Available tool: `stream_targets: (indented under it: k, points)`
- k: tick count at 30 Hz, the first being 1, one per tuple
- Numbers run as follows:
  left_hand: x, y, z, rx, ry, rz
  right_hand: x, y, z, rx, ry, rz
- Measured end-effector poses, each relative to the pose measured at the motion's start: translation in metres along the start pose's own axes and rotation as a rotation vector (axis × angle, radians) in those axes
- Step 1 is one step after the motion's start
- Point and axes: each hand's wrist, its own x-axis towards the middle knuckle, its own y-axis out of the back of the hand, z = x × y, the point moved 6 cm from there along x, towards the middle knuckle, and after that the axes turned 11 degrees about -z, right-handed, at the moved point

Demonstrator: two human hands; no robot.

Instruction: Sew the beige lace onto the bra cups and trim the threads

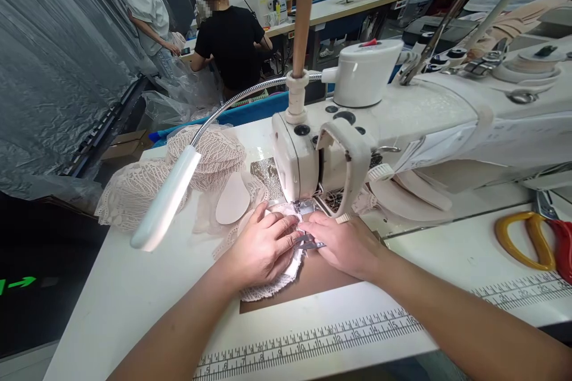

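Note:
My left hand (264,245) lies with fingers stretched out on a pale pink lace piece (270,290), pressing it down just before the presser foot of a white sewing machine (290,158). My right hand (342,243) is closed at the right side of the same piece, its fingertips close to the needle. Out from under its fingers juts a small grey metal tool with narrow blades, which looks like thread snips (308,243); most of it is hidden in the hand. Beneath both hands lies a brown plate (322,277).
Lace pieces (205,152) and a smooth beige pad (233,198) lie left of the machine, under a bendable lamp (167,199). More beige pads (406,196) lie behind the needle area. Yellow-and-red-handled scissors (527,241) rest at right. A printed ruler (313,342) lines the front edge. Two people work beyond.

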Motion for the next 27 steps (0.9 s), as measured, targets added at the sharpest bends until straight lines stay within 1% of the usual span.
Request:
stream_targets:
  k: [5, 10, 14, 18, 22, 27]
  points:
    - [0.0, 0.0, -0.002, -0.021, 0.023, 0.006, 0.0, 0.002, -0.001, -0.032, 0.011, 0.018]
    - [0.0, -0.003, -0.005, -0.02, 0.064, 0.015, 0.001, 0.007, -0.003, -0.138, -0.022, 0.046]
    - [0.001, -0.006, -0.006, -0.008, 0.081, 0.01, 0.002, 0.006, -0.001, -0.172, -0.056, 0.028]
    - [0.0, -0.005, -0.005, 0.004, 0.064, 0.025, 0.001, 0.005, 0.004, -0.15, -0.101, 0.01]
    - [-0.002, -0.002, -0.003, 0.001, 0.028, 0.051, -0.001, 0.007, 0.009, -0.097, -0.124, 0.061]
    - [-0.004, -0.001, 0.0, -0.007, -0.022, 0.099, -0.002, 0.01, 0.009, 0.017, -0.061, 0.09]
